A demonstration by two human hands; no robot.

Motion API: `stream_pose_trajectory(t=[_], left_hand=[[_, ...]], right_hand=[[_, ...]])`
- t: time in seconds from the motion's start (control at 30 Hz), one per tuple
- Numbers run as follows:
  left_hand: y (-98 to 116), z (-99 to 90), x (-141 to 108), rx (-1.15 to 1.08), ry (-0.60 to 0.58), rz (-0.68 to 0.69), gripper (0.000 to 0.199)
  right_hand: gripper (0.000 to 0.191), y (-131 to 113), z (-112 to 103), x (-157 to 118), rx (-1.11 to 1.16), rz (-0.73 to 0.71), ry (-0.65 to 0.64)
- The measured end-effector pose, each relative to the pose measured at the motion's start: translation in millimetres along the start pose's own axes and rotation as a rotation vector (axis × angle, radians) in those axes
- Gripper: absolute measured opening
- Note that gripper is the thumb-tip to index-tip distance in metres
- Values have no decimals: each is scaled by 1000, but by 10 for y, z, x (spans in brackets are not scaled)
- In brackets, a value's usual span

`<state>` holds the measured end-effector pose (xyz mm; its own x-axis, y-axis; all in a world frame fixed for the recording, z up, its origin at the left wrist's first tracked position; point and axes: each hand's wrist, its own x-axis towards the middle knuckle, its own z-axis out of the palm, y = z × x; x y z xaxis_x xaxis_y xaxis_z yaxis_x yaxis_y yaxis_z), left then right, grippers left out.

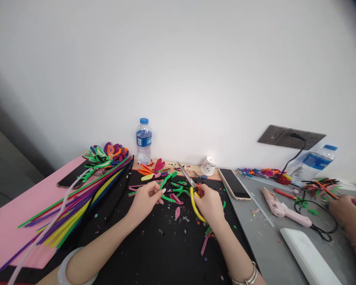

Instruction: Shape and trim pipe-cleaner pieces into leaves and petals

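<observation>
My left hand (146, 198) pinches a green pipe cleaner (168, 180) whose end points up and right. My right hand (207, 202) is closed on the orange handle of the scissors (187, 174), their blades pointing up and left, slightly apart. A yellow loop (195, 208) shows beside my right hand's fingers; whether it is held is unclear. Between and beyond the hands lie green pieces (180, 189), pink pieces (176, 198) and pink, orange and yellow loops (151, 170) on the black mat (166, 249).
Long pipe cleaners (77, 206) and looped bundles (106, 154) lie left, near a phone (72, 175). A bottle (144, 141) and paper cup (208, 166) stand behind. Rightward are another phone (235, 184), a glue gun (284, 209), a white case (308, 255) and another person's hands (348, 213).
</observation>
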<state>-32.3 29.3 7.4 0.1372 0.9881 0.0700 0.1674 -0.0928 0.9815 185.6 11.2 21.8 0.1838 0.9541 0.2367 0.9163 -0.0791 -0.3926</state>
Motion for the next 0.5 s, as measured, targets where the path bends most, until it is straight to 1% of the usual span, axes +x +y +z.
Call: stream_pose_trajectory(t=[0.07,0.13,0.23,0.33,0.5], left_hand=[[-13,13,-4,-28,-24,-16,22],[-19,30,-11,-57,-53,-37,24],[-3,56,-30,-122,-92,-80,25],[36,74,-53,-191,-106,-142,28],[67,63,-59,-319,-94,-245,31]], right_hand=[[12,35,-2,28,-40,58,23],[10,73,-9,56,-67,79,43],[11,118,-25,93,-77,109,52],[13,144,-26,116,-51,143,53],[16,175,49,116,28,87,48]])
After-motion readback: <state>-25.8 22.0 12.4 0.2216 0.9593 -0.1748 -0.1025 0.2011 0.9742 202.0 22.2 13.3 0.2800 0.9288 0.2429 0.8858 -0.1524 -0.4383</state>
